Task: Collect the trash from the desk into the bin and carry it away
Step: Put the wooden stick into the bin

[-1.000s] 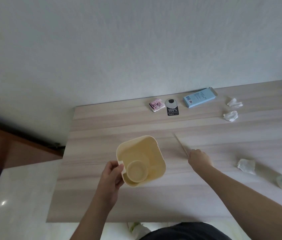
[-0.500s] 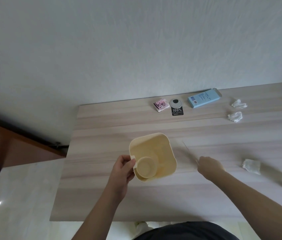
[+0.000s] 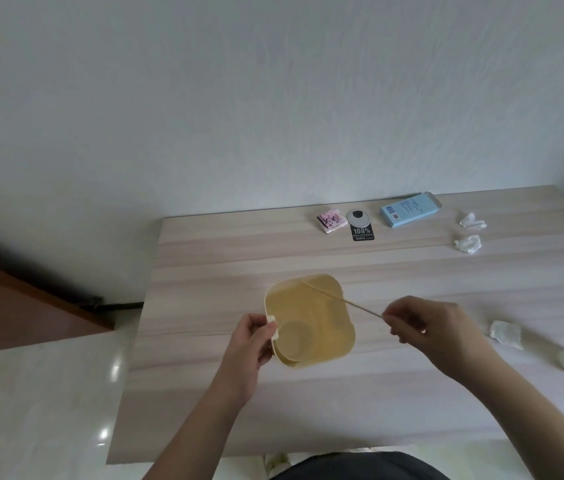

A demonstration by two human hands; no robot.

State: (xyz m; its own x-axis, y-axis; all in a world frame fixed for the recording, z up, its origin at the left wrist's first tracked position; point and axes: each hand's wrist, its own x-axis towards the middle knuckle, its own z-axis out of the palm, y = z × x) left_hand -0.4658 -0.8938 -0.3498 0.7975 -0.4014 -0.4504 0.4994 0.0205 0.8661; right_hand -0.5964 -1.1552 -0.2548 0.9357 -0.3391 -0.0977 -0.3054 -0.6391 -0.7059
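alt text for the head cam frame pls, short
A person's left hand holds a yellow bin over a wooden desk while the right hand feeds a thin stick into it. Crumpled tissues lie farther back.

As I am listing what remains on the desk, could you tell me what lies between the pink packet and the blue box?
In the head view, a round grey desk grommet with a black "100%" tag lies between the pink packet and the blue box.

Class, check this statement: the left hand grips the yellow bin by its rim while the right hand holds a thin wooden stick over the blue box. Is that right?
Not quite. The head view shows the right hand holding the thin wooden stick over the yellow bin, not the blue box, which lies apart at the desk's far edge. The left hand does grip the bin's rim.
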